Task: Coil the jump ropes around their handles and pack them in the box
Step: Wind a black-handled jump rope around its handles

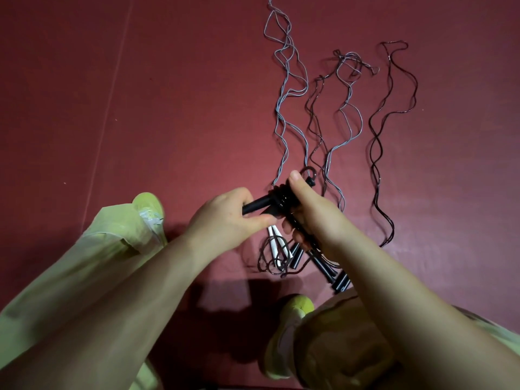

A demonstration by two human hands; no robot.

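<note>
We're early in job: one dark rope (282, 197) partly coiled on black handles (257, 205), centre frame. Grey ropes (284, 88) and dark ones (377, 153) lie loose, upper right (box out of view). Left hand (225, 218) pinches handle end; right hand (312, 212) clamps coil, thumb on top.

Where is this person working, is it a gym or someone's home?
Hard to say which. It is an indoor floor: a plain dark red floor on which several jump ropes lie stretched out, with the person's shoes planted on it. No furniture or walls show.
</note>
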